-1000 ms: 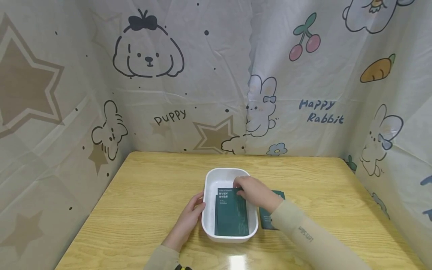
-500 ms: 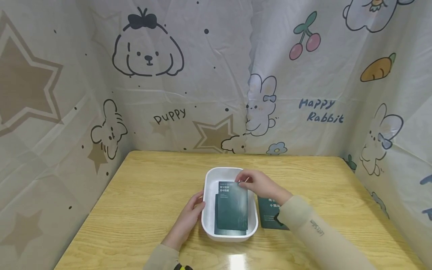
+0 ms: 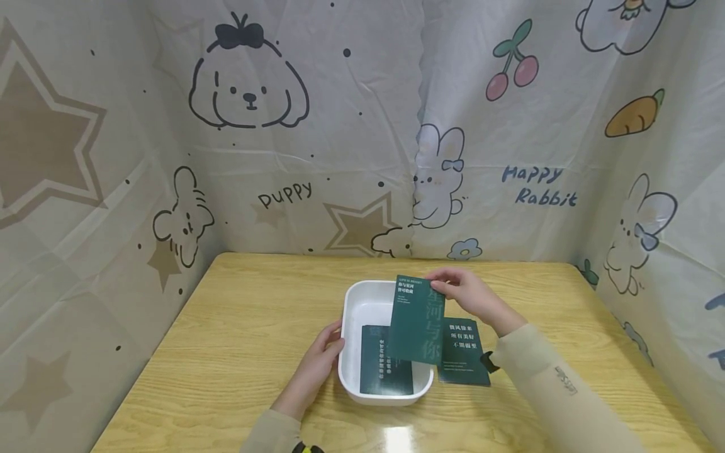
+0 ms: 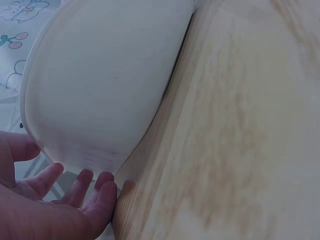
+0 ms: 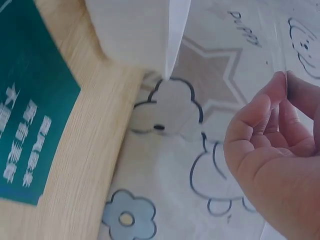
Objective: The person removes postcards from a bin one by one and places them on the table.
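Since the earlier head views, we find that the right hand (image 3: 467,292) has raised a green card (image 3: 416,321) out of the white tray (image 3: 385,401) and shifted it rightward; the tray and the left hand (image 3: 323,352) show no clear movement.

We record the right thumb and fingertips pinching the card's upper right corner. The card hangs tilted across the tray's right rim in the head view — we cannot tell whether its lower edge touches anything. In the right wrist view it appears nearly edge-on.

We observe the left fingers spread apart and slightly bent, their tips against the outer left wall of the tray.

A lower card (image 3: 374,374) lies flat inside the tray, toward the near end, partly covered from our view by the raised one. A third card (image 3: 464,362), printed with white characters, lies on the wooden table (image 3: 255,314) just beside the tray's right wall.

Behind the table we note a pale cloth (image 3: 362,82) with printed stars, a puppy, rabbits and cherries. Both sleeves are beige — the right sleeve (image 3: 557,384) bears dark lettering.
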`<state>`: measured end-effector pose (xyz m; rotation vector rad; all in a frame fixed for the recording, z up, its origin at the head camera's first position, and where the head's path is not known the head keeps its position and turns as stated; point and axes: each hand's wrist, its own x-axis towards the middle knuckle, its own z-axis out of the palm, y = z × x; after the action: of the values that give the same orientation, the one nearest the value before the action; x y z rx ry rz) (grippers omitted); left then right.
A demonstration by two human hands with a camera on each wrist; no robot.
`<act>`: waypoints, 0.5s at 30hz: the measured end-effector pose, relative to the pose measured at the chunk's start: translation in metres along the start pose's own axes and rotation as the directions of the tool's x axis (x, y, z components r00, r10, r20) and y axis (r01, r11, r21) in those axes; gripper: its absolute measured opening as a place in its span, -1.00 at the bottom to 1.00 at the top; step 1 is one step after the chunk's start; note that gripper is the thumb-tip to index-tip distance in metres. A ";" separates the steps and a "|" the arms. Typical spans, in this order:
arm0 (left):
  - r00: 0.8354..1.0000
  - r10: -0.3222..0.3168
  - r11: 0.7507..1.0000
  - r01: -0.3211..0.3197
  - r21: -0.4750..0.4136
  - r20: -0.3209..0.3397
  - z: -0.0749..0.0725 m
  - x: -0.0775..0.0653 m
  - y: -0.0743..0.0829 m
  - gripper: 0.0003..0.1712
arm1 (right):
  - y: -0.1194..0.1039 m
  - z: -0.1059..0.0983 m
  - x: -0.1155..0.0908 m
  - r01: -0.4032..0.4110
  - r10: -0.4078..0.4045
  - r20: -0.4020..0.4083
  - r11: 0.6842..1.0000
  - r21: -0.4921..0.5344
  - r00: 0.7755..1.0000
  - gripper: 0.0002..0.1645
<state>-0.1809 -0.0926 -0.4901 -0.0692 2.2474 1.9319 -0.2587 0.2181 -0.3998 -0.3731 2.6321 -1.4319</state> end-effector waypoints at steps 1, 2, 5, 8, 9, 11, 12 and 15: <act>1.000 0.000 1.000 0.000 -0.002 0.001 0.000 0.000 0.000 -0.45 | 0.002 -0.003 -0.001 -0.007 0.007 -0.008 1.000 -0.003 1.000 -0.61; 1.000 -0.001 1.000 0.001 -0.002 -0.001 0.000 0.000 0.001 -0.45 | 0.005 -0.007 -0.002 -0.010 0.010 -0.009 1.000 0.001 1.000 -0.60; 1.000 -0.003 1.000 0.003 -0.002 -0.001 0.001 0.000 0.001 -0.45 | 0.013 -0.016 -0.007 -0.023 0.023 -0.015 1.000 -0.008 1.000 -0.55; 1.000 -0.009 1.000 0.009 0.001 0.000 0.001 0.001 -0.001 -0.45 | 0.021 -0.024 -0.012 -0.035 0.035 -0.010 0.999 -0.009 0.999 -0.51; 1.000 -0.011 1.000 0.011 -0.001 0.003 0.001 0.002 -0.002 -0.45 | 0.024 -0.027 -0.013 -0.037 0.037 -0.010 0.999 -0.015 0.999 -0.51; 1.000 -0.013 1.000 0.013 -0.005 0.008 0.001 0.003 -0.004 -0.44 | 0.030 -0.032 -0.015 -0.039 0.039 -0.004 0.999 -0.011 0.999 -0.52; 1.000 -0.014 1.000 0.014 -0.008 0.009 0.001 0.004 -0.004 -0.44 | 0.033 -0.034 -0.016 -0.041 0.041 -0.001 0.999 -0.012 0.999 -0.52; 1.000 -0.014 1.000 0.014 -0.012 0.013 0.000 0.004 -0.004 -0.45 | 0.043 -0.040 -0.017 -0.046 0.046 0.004 0.999 -0.020 0.999 -0.52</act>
<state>-0.1838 -0.0926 -0.4949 -0.0739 2.2212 1.9343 -0.2576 0.2777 -0.4147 -0.3160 2.6349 -1.3906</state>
